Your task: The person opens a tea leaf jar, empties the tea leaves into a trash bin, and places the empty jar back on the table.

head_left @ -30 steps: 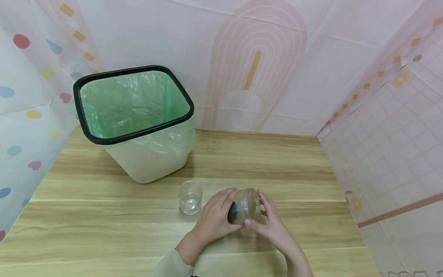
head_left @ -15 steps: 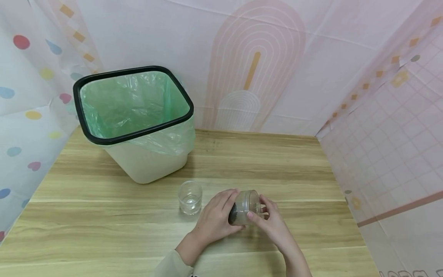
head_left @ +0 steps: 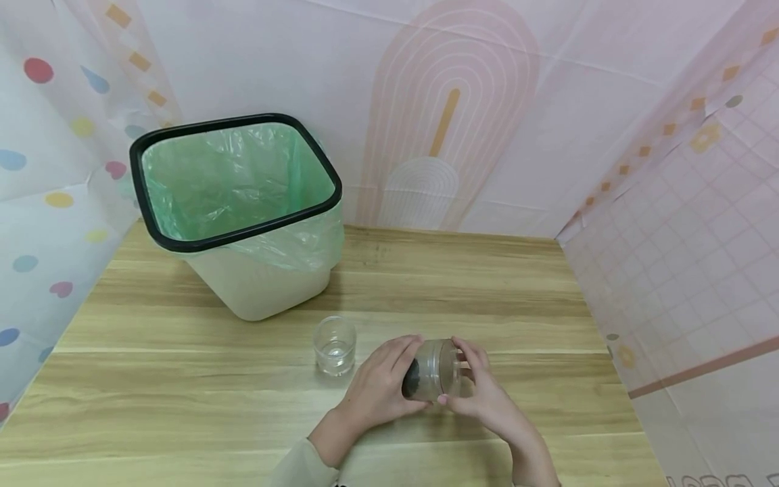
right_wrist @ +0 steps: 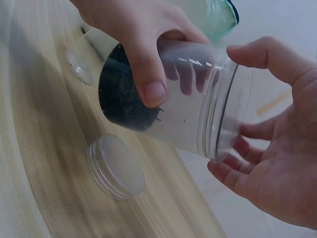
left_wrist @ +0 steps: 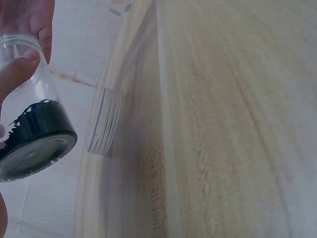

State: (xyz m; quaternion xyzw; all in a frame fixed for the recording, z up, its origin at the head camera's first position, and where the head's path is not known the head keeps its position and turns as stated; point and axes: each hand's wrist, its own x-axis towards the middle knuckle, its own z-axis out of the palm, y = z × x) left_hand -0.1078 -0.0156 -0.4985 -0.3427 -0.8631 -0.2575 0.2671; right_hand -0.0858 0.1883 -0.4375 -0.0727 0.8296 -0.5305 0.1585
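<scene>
A clear round jar [right_wrist: 183, 114] with dark material gathered at its base is tilted on its side above the table. My left hand [head_left: 380, 379] grips the jar's body, its thumb [right_wrist: 150, 82] lying along the wall near the dark part. My right hand [head_left: 487, 389] curves thumb and fingers around the jar's clear threaded end, fingertips [right_wrist: 220, 168] right at the rim. Below the jar a clear ridged lid [right_wrist: 119, 166] lies on the table. A small clear cup [head_left: 335, 355] stands upright left of my left hand, with a little clear contents low inside.
A pale bin [head_left: 268, 291] with a black rim and green plastic liner stands at the back left of the wooden table [head_left: 468, 277]. A patterned cloth [head_left: 566, 101] covers the walls behind and beside the table.
My right hand's fingers have shifted on the jar's end, the thumb moving lower along the rim. The jar has turned slightly. The left hand keeps its grip; cup and bin stay put.
</scene>
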